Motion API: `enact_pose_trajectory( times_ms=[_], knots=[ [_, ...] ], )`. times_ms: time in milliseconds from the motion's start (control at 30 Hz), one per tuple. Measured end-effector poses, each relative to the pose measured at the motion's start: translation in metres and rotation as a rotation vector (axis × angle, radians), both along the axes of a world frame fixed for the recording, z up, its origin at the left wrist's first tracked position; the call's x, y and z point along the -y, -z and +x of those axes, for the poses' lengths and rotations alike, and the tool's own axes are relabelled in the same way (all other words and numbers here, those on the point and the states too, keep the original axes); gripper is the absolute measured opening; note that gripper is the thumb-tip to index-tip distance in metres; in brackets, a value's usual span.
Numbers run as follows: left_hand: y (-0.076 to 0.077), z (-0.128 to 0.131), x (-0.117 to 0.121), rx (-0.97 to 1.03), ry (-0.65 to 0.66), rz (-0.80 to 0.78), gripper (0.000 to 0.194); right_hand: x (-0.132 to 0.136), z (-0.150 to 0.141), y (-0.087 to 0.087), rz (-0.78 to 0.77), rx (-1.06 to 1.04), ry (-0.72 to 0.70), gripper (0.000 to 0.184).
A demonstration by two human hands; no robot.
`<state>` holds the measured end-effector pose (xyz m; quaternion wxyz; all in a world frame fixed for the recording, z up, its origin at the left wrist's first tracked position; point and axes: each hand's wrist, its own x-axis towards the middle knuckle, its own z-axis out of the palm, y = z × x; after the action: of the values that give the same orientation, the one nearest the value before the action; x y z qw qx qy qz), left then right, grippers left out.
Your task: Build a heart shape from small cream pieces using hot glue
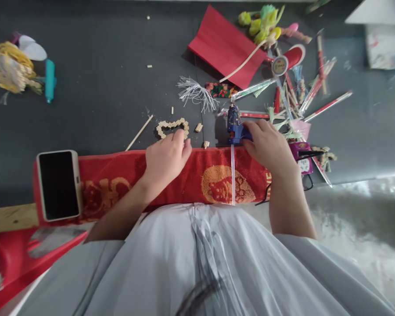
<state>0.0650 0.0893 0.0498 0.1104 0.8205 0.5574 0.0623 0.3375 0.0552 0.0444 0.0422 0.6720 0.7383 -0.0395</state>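
My left hand (168, 153) has its fingers curled over the near right side of a wavy ring of short pale stick pieces (162, 126), and the fingertips are partly hidden. In my right hand (270, 142) is the handle of a blue hot glue gun (236, 134), its dark nozzle end pointing away from me. A long clear glue stick (233, 175) trails from its back over the red towel (191, 184). Small bundles of cut sticks (199, 127) lie between the two hands. A thin wooden stick (138, 133) rests left of the ring.
A phone (59, 184) lies on the towel at left. Red paper (222, 46), a red thread spool (288, 60), white tassel threads (197, 92) and several wrapped sticks (329, 105) crowd the right. Yellow yarn (11, 66) and a teal tube (49, 81) sit far left.
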Motion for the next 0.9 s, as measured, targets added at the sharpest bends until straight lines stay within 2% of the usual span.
enact_pose_trajectory(
  times_ms=[100,200,367,500,567,667,767,833,900],
  knots=[
    [-0.022,0.018,-0.027,0.014,0.144,-0.064,0.035,0.002,0.002,0.002,0.042,-0.008,-0.011,0.044],
    [-0.035,0.047,-0.064,0.091,0.172,-0.103,0.032,0.003,0.002,0.002,0.062,0.021,-0.022,0.041],
    [-0.043,0.1,-0.121,0.106,0.244,-0.017,0.03,0.002,-0.001,-0.002,0.058,0.081,-0.013,0.04],
    [-0.046,0.138,-0.151,0.014,0.345,-0.092,0.023,0.002,-0.003,-0.002,0.078,0.091,-0.005,0.037],
    [-0.048,0.157,-0.161,-0.074,0.364,-0.153,0.018,0.001,-0.003,-0.001,0.097,0.091,-0.008,0.036],
    [-0.045,0.184,-0.174,-0.238,0.427,-0.162,0.014,0.0,-0.003,0.0,0.111,0.088,-0.014,0.034],
    [-0.034,0.204,-0.187,-0.341,0.459,-0.205,0.012,-0.001,-0.005,-0.002,0.106,0.086,-0.012,0.033],
    [-0.025,0.213,-0.196,-0.416,0.493,-0.323,0.011,-0.001,-0.005,-0.004,0.104,0.093,-0.01,0.033],
    [-0.02,0.216,-0.203,-0.449,0.505,-0.376,0.01,-0.001,-0.006,-0.006,0.102,0.104,-0.008,0.032]
  ],
)
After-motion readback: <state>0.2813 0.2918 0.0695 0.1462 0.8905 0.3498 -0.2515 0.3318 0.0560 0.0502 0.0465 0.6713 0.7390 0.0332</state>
